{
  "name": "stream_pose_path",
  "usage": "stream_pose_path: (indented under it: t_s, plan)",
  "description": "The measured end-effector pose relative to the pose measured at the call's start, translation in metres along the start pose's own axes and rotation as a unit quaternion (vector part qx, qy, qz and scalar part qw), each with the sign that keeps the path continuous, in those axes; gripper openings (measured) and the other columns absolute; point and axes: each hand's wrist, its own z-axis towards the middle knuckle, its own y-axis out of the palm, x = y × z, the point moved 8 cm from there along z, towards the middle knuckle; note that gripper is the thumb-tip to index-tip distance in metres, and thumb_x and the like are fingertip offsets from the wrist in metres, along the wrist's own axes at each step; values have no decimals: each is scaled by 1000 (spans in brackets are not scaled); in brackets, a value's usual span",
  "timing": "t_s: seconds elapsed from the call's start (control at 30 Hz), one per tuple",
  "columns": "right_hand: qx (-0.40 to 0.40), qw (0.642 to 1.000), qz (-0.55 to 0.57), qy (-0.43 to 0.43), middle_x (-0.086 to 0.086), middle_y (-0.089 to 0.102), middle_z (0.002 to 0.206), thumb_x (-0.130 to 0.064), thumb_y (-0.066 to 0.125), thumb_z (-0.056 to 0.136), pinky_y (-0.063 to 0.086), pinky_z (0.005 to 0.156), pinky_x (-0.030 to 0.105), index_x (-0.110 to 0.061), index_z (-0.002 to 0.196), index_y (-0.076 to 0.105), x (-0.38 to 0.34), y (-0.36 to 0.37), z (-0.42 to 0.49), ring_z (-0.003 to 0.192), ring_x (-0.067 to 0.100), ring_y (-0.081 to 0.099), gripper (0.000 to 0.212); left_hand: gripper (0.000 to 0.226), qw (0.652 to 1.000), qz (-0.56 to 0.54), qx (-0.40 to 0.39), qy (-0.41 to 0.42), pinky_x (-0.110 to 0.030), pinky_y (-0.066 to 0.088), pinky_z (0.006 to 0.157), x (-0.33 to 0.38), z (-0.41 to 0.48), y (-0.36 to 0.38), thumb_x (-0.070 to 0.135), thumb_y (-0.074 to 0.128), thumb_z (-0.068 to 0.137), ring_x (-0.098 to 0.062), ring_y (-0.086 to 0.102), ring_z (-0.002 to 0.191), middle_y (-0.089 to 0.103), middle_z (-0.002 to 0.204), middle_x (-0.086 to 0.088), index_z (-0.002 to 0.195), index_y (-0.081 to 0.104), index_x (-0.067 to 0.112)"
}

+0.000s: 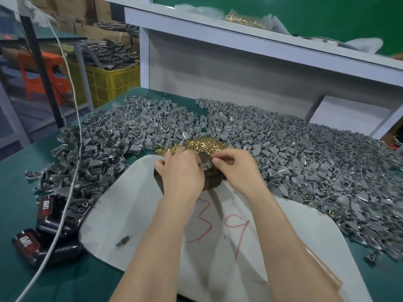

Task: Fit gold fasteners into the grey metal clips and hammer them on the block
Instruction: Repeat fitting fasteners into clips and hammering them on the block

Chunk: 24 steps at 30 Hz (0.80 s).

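A dark brown block (214,182) sits on a white sheet (135,214) in front of me. Both my hands are over it. My left hand (181,171) rests on the block's left side, fingers reaching toward a small heap of gold fasteners (202,143) just behind. My right hand (235,168) pinches a grey metal clip (206,165) on top of the block, between the two hands. Large piles of grey clips (122,136) cover the green table to the left, behind and on the right (316,162). What my left fingertips hold is hidden.
Two black and red devices (46,216) lie at the left with a white cable (72,171) running over them. A small grey part (123,240) lies on the sheet. A white shelf (261,40) with a bag of gold fasteners (244,19) stands behind. A yellow crate (109,83) stands beyond the table.
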Motion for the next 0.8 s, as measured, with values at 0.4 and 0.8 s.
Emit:
stream_pose_path:
  t_s: [0.4, 0.8]
  plan:
    - [12, 996, -68, -52, -3, 53, 88, -12, 64, 86, 46, 83, 29, -19, 94, 69, -8, 16, 2, 74, 8, 49, 12, 16, 1000, 7, 6, 0, -37, 25, 85, 0, -1, -1, 26, 52, 93, -26, 41, 113, 55, 112, 2, 97, 68, 26]
    - [36, 992, -99, -69, -7, 45, 84, -9, 59, 89, 40, 77, 28, -12, 90, 66, -11, 18, -2, 78, 15, 48, 8, 17, 1000, 4, 9, 2, -37, 25, 85, 1, -2, -1, 25, 52, 93, -25, 41, 113, 56, 112, 2, 98, 68, 25]
